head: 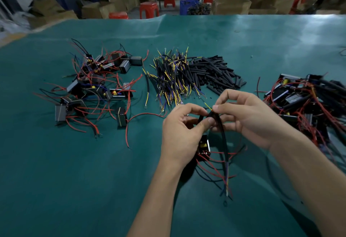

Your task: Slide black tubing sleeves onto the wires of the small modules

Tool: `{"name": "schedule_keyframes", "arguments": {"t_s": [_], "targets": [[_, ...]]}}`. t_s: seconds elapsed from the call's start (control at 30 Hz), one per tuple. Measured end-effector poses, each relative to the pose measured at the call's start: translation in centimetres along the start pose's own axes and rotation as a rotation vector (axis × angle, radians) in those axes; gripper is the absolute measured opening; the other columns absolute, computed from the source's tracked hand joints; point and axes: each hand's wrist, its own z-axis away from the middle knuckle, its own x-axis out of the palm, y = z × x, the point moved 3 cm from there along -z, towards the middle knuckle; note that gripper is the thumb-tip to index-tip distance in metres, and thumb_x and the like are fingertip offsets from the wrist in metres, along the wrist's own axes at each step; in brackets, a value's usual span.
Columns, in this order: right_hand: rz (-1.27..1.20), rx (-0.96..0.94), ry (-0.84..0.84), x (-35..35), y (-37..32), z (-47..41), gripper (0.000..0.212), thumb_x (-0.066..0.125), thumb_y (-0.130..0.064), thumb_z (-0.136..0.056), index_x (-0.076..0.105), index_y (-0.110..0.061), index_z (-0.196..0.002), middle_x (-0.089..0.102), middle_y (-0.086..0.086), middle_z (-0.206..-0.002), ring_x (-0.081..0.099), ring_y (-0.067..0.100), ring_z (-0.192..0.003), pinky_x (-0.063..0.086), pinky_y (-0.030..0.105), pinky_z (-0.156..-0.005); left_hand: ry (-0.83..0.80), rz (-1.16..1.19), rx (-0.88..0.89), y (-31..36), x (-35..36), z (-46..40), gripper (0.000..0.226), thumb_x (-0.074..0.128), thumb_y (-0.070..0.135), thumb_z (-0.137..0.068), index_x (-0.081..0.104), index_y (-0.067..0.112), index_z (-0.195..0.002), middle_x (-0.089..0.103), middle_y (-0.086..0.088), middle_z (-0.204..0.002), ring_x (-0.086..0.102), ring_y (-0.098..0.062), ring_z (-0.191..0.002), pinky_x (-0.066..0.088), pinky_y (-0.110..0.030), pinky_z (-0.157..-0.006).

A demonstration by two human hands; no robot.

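Above the green mat, my left hand (184, 126) and my right hand (243, 113) meet at a black tubing sleeve (223, 139), both pinching its upper end. A yellow wire tip (208, 106) pokes out between the fingertips. The sleeve curves down toward me, with blue and yellow wire ends (227, 186) coming out of its lower end. A small black module (204, 147) with a yellow part hangs below my left hand, trailing red wires. Loose black sleeves (215, 72) lie in a pile at centre back.
A heap of modules with red wires (97, 88) lies at the left. Yellow and blue wires in sleeves (172, 81) are piled at the centre. Another heap of modules (307, 98) sits at the right. Red stools and cardboard boxes stand beyond the table.
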Motion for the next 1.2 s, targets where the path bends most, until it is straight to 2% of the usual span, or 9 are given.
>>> {"name": "schedule_keyframes", "arguments": {"t_s": [0.1, 0.2, 0.3, 0.43, 0.6, 0.8, 1.03, 1.2], "targets": [[0.110, -0.011, -0.003, -0.5, -0.6, 0.2, 0.021, 0.069, 0.002, -0.087, 0.064, -0.012, -0.072, 0.066, 0.015, -0.071, 0.066, 0.021, -0.057, 0.059, 0.028, -0.056, 0.007, -0.049, 0.019, 0.2, 0.0, 0.1, 0.020, 0.086, 0.007, -0.076, 0.075, 0.022, -0.084, 0.071, -0.005, -0.093, 0.072, -0.015, -0.075, 0.058, -0.032, -0.071], [0.179, -0.037, 0.022, -1.1, -0.9, 0.3, 0.020, 0.072, 0.008, -0.081, 0.068, -0.007, -0.069, 0.063, 0.017, -0.069, 0.061, 0.020, -0.055, 0.052, 0.023, -0.051, -0.022, -0.148, 0.086, 0.5, 0.2, 0.5, 0.023, 0.083, 0.002, -0.073, 0.078, 0.021, -0.085, 0.070, 0.004, -0.097, 0.071, -0.007, -0.077, 0.056, -0.022, -0.073], [0.253, -0.067, 0.035, -1.5, -1.1, 0.4, 0.012, 0.076, 0.009, -0.076, 0.070, 0.000, -0.070, 0.064, 0.019, -0.063, 0.060, 0.018, -0.051, 0.049, 0.021, -0.048, -0.012, -0.256, 0.174, 0.9, 0.2, 0.6, 0.019, 0.083, 0.005, -0.074, 0.081, 0.018, -0.088, 0.067, 0.006, -0.099, 0.064, -0.002, -0.079, 0.043, -0.009, -0.072], [0.286, -0.071, 0.028, -1.9, -1.0, 0.4, 0.009, 0.078, 0.010, -0.072, 0.072, 0.004, -0.070, 0.065, 0.019, -0.060, 0.059, 0.015, -0.048, 0.047, 0.019, -0.047, 0.012, -0.367, 0.269, 1.2, 0.2, 0.9, 0.018, 0.084, 0.012, -0.078, 0.082, 0.022, -0.093, 0.059, 0.006, -0.090, 0.058, -0.011, -0.087, 0.040, -0.016, -0.074], [0.268, -0.023, -0.027, -2.1, -0.9, 0.5, 0.016, 0.082, 0.001, -0.060, 0.073, 0.005, -0.071, 0.066, 0.020, -0.061, 0.058, 0.017, -0.048, 0.048, 0.019, -0.048, -0.029, -0.417, 0.364, 1.4, 0.3, 1.3, 0.015, 0.080, 0.010, -0.081, 0.080, 0.021, -0.091, 0.072, 0.011, -0.087, 0.056, -0.013, -0.086, 0.042, -0.020, -0.080], [0.230, 0.013, -0.071, -2.1, -0.7, 0.6, 0.023, 0.083, 0.001, -0.055, 0.070, 0.009, -0.074, 0.065, 0.018, -0.060, 0.056, 0.018, -0.046, 0.046, 0.019, -0.047, -0.040, -0.374, 0.308, 1.3, 0.4, 1.3, 0.017, 0.079, 0.012, -0.079, 0.080, 0.025, -0.089, 0.072, 0.016, -0.081, 0.057, -0.005, -0.083, 0.037, -0.010, -0.072], [0.185, 0.058, -0.095, -2.3, -0.6, 0.7, 0.023, 0.082, 0.002, -0.054, 0.070, 0.008, -0.073, 0.065, 0.016, -0.058, 0.057, 0.018, -0.045, 0.047, 0.019, -0.047, -0.118, -0.225, 0.134, 0.8, 0.3, 1.2, 0.008, 0.076, 0.022, -0.079, 0.078, 0.027, -0.085, 0.072, 0.017, -0.077, 0.064, -0.006, -0.079, 0.049, -0.023, -0.077], [0.178, 0.046, -0.113, -2.2, -0.5, 0.7, 0.021, 0.083, 0.000, -0.054, 0.073, 0.004, -0.072, 0.066, 0.018, -0.060, 0.059, 0.018, -0.047, 0.050, 0.020, -0.049, -0.153, -0.168, 0.106, 0.8, 0.2, 1.0, 0.005, 0.076, 0.019, -0.080, 0.078, 0.024, -0.082, 0.071, 0.019, -0.072, 0.062, 0.001, -0.072, 0.046, -0.018, -0.073]]}}
